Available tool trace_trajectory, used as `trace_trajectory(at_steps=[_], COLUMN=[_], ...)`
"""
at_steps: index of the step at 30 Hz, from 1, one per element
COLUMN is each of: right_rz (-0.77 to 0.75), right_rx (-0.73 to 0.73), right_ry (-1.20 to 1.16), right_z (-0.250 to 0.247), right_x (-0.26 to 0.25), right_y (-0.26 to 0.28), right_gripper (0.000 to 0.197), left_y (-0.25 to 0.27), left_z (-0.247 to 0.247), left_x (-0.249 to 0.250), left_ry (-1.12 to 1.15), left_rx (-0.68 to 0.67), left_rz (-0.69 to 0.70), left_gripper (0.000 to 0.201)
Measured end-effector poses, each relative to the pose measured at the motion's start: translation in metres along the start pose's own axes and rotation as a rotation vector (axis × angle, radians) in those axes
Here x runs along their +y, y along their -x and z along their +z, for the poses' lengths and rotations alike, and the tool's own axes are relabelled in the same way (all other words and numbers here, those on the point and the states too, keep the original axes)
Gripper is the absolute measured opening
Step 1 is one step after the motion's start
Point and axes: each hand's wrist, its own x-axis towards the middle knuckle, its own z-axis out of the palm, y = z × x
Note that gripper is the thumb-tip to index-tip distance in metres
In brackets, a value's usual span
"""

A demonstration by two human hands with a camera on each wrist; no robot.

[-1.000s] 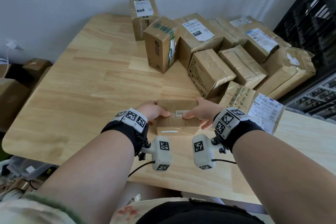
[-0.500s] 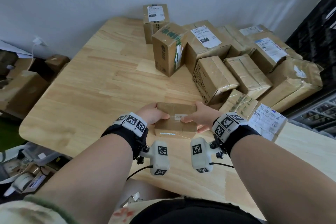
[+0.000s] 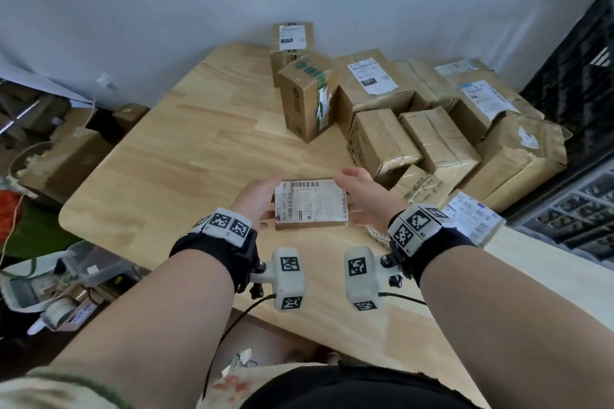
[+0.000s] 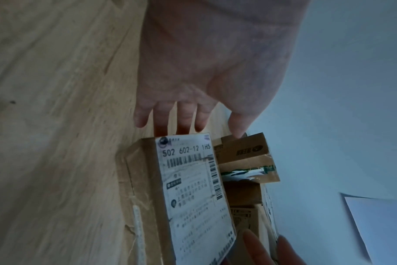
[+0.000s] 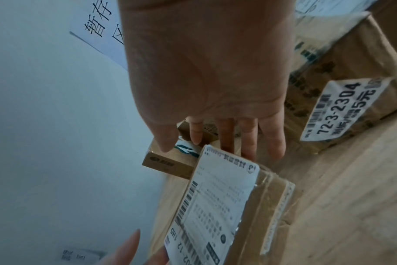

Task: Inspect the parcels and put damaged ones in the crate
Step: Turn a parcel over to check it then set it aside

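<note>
A small flat cardboard parcel (image 3: 310, 204) is held between my two hands just above the wooden table (image 3: 186, 156), its white shipping label facing up. My left hand (image 3: 257, 197) supports its left end with straight fingers (image 4: 181, 122) that reach under it, the thumb standing free. My right hand (image 3: 357, 191) supports the right end the same way, fingers (image 5: 249, 139) straight and thumb clear of the box. The parcel (image 4: 193, 197) shows taped brown edges in the wrist views (image 5: 222, 206). A black crate (image 3: 578, 76) stands at the far right.
A pile of several taped brown parcels (image 3: 415, 129) fills the table's back right, with an upright green-taped box (image 3: 309, 100) at its left. A labelled parcel (image 3: 471, 219) lies beside my right wrist. Cardboard boxes (image 3: 66, 159) and clutter sit on the floor at left.
The parcel has been turned over in my hands: its plain taped side faced up before, and the white label faces up now. Both hands stay at its ends.
</note>
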Motion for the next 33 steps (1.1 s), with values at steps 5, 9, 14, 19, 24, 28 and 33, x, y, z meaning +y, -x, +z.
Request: trace_trajectory(at_steps=[5, 9, 14, 19, 24, 28, 33], right_rz=[-0.012, -0.043, -0.012, 0.005, -0.039, -0.11, -0.233], right_rx=[0.003, 0.011, -0.02, -0.054, -0.099, -0.125, -0.092], right_ry=[-0.044, -0.075, -0.084, 0.114, 0.345, 0.475, 0.707], right_z=[-0.013, -0.022, -0.034, -0.025, -0.012, -0.003, 0.014], right_x=[0.012, 0.015, 0.016, 0.009, -0.002, -0.009, -0.014], right_y=[0.014, 0.022, 0.025, 0.025, 0.016, 0.007, -0.018], right_gripper=[0.046, 0.047, 0.045, 0.05, 0.046, 0.056, 0.083], left_y=[0.004, 0.013, 0.017, 0.019, 0.021, 0.018, 0.015], left_z=[0.013, 0.021, 0.034, 0.027, 0.015, 0.005, -0.006], left_x=[-0.01, 0.001, 0.017, 0.014, 0.01, 0.007, 0.006], left_ry=[-0.018, 0.041, 0.054, 0.087, -0.053, -0.075, -0.099], left_rx=[-0.003, -0.023, 0.01, 0.027, 0.036, 0.033, 0.038], left_rz=[0.0, 0.034, 0.215, 0.217, 0.113, 0.024, -0.028], left_gripper=[0.022, 0.029, 0.037, 0.045, 0.045, 0.049, 0.048])
